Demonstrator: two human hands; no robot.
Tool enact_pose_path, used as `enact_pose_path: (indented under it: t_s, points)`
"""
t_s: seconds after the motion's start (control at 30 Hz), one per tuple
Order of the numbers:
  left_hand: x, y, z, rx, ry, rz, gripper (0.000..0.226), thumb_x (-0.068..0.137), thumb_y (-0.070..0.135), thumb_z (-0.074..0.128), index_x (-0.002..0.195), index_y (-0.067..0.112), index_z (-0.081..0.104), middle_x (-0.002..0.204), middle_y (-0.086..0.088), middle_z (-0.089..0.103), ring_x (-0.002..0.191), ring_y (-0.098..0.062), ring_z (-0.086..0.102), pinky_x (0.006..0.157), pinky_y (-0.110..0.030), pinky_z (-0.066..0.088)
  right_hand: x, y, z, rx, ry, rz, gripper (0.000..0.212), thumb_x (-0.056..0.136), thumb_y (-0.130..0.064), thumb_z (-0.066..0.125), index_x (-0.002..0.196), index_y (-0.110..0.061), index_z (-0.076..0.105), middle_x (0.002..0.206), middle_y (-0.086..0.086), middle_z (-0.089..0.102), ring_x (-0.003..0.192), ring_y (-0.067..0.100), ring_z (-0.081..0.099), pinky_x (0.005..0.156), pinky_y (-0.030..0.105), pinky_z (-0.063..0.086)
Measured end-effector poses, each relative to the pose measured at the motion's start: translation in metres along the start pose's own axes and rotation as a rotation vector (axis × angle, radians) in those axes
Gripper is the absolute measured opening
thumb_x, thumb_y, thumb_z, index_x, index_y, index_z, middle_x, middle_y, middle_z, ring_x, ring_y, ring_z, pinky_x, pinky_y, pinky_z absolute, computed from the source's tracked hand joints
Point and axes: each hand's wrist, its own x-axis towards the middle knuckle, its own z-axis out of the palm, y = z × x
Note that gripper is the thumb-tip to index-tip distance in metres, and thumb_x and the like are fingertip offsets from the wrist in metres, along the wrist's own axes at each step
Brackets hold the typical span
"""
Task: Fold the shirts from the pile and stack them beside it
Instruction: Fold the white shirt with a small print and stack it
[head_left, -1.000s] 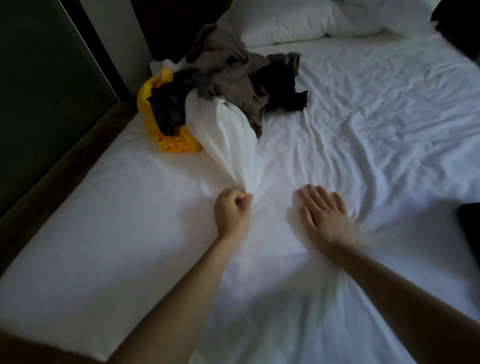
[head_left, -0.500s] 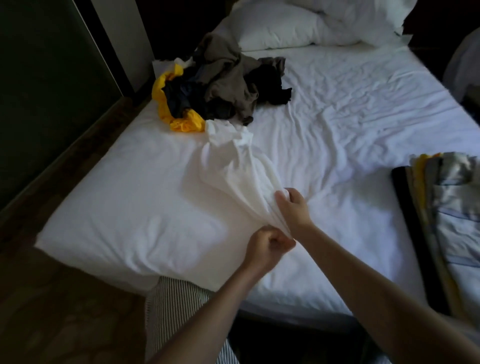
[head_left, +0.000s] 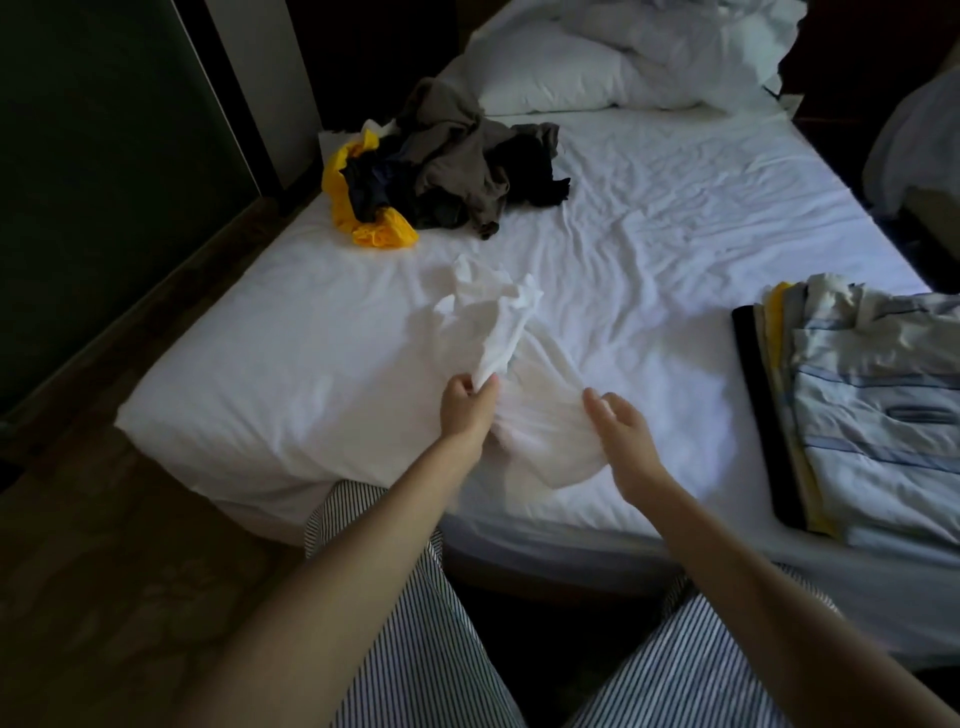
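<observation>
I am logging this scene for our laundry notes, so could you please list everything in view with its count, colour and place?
white shirt: one, white, crumpled on the near part of the bed
pile: one heap, grey-brown, black and yellow garments, far left of the bed; number of garments cannot be told
stack: one, folded, light blue stripes on top, yellow and black edges below, right edge of the bed
pillows: white, head of the bed, number unclear
bed: one, wrinkled white sheet
floor: brown, left of the bed
trousers: one pair, dark and white stripes, bottom of view
left hand: one, pinches the white shirt
right hand: one, open, at the shirt's near edge
</observation>
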Motion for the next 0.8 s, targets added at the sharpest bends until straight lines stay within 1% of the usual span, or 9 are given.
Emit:
enact_pose_path:
  t_s: [0.1, 0.17, 0.27, 0.37, 0.43, 0.5, 0.57, 0.67, 0.8]
  points:
    - [0.001, 0.019, -0.010, -0.009, 0.009, 0.084, 0.025, 0.091, 0.024, 0.057, 0.103, 0.003, 0.059, 0.105, -0.017, 0.064, 0.093, -0.028, 0.060, 0.082, -0.037, 0.049, 0.005, -0.020, -0.026, 0.269, 0.201, 0.045, 0.033, 0.097, -0.027, 0.051, 0.067, -0.013, 0.048, 0.065, 0.002, 0.047, 0.059, 0.013, 0.045, 0.056, 0.026, 0.035]
    - [0.007, 0.044, -0.013, -0.266, 0.006, -0.067, 0.021, 0.090, 0.023, 0.059, 0.105, 0.008, 0.058, 0.103, -0.014, 0.062, 0.092, -0.028, 0.060, 0.082, -0.040, 0.051, 0.011, -0.049, -0.037, 0.380, 0.228, 0.038, 0.032, 0.099, -0.027, 0.047, 0.070, -0.014, 0.045, 0.063, 0.001, 0.043, 0.053, 0.008, 0.044, 0.048, 0.022, 0.035]
    - [0.018, 0.092, -0.013, -0.658, -0.050, -0.252, 0.031, 0.087, 0.019, 0.063, 0.114, 0.005, 0.059, 0.095, -0.012, 0.062, 0.084, -0.027, 0.061, 0.072, -0.038, 0.054, 0.018, -0.106, -0.042, 0.308, 0.201, -0.026, 0.033, 0.101, -0.030, 0.039, 0.070, -0.020, 0.041, 0.063, -0.005, 0.039, 0.052, 0.003, 0.040, 0.044, 0.014, 0.036]
    - [0.025, 0.137, -0.010, -0.853, -0.169, -0.126, 0.050, 0.091, 0.018, 0.055, 0.138, 0.007, 0.041, 0.096, -0.010, 0.059, 0.086, -0.022, 0.058, 0.068, -0.032, 0.050, 0.030, -0.146, -0.045, 0.289, 0.230, -0.035, 0.031, 0.104, -0.026, 0.026, 0.082, -0.020, 0.046, 0.078, 0.001, 0.044, 0.070, 0.021, 0.048, 0.060, 0.007, 0.039]
    - [0.021, 0.162, -0.008, -0.677, -0.312, 0.055, 0.049, 0.098, 0.020, 0.046, 0.145, 0.017, 0.031, 0.117, -0.003, 0.053, 0.106, -0.015, 0.051, 0.085, -0.028, 0.042, 0.044, -0.165, -0.053, 0.424, 0.146, -0.014, 0.038, 0.104, -0.024, 0.020, 0.112, -0.001, 0.050, 0.108, 0.019, 0.052, 0.115, 0.039, 0.046, 0.080, 0.011, 0.044]
    - [0.020, 0.173, -0.007, -0.297, -0.425, 0.244, 0.040, 0.099, 0.019, 0.045, 0.139, 0.019, 0.042, 0.129, 0.000, 0.050, 0.115, -0.010, 0.047, 0.086, -0.016, 0.038, 0.062, -0.169, -0.059, 0.420, 0.220, 0.044, 0.045, 0.103, -0.026, 0.024, 0.134, 0.000, 0.042, 0.140, 0.018, 0.045, 0.134, 0.028, 0.037, 0.088, 0.023, 0.042]
    - [0.026, 0.167, -0.009, -0.011, -0.420, 0.319, 0.028, 0.098, 0.016, 0.048, 0.125, 0.012, 0.056, 0.119, -0.003, 0.055, 0.107, -0.013, 0.052, 0.071, -0.008, 0.043, 0.073, -0.163, -0.061, 0.267, 0.295, 0.137, 0.029, 0.099, -0.021, 0.035, 0.111, -0.007, 0.057, 0.119, 0.016, 0.057, 0.106, 0.031, 0.055, 0.062, 0.025, 0.033]
    - [0.047, 0.134, -0.016, 0.323, -0.358, 0.350, 0.018, 0.094, 0.012, 0.047, 0.095, 0.009, 0.064, 0.102, -0.008, 0.061, 0.097, -0.025, 0.058, 0.080, -0.027, 0.048, 0.075, -0.127, -0.051, -0.042, 0.263, 0.104, 0.027, 0.093, -0.008, 0.043, 0.068, -0.017, 0.042, 0.070, 0.008, 0.039, 0.060, 0.016, 0.035, 0.054, 0.027, 0.022]
    - [0.068, 0.069, -0.017, 0.722, -0.376, 0.391, 0.020, 0.091, 0.011, 0.048, 0.099, 0.008, 0.066, 0.112, -0.011, 0.066, 0.107, -0.027, 0.059, 0.091, -0.034, 0.047, 0.059, -0.063, -0.027, -0.365, 0.042, 0.037, 0.015, 0.089, -0.001, 0.053, 0.096, -0.014, 0.058, 0.086, 0.008, 0.055, 0.071, 0.017, 0.050, 0.062, 0.021, 0.038]
